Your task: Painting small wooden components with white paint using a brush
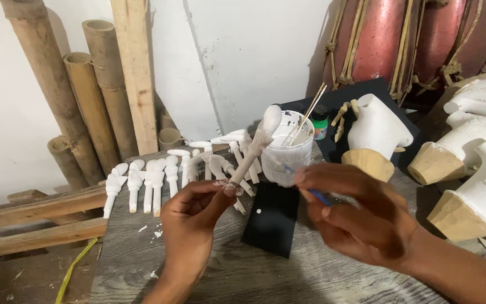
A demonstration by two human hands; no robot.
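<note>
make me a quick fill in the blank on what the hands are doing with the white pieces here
1. The left hand holds up a ____ carved piece by its lower end.
2. The right hand holds a paintbrush with a ____ handle.
3. The tub of white paint stands on a ____ board.
4. Finished pieces lie in a row on the ____ table.

Missing words: white; blue; black; wooden

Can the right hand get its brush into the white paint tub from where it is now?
Probably yes. The right hand holds a blue-handled brush close beside the white tub, whose top is open. Only the sticks leaning inside and the white piece in the left hand stand near.
</note>
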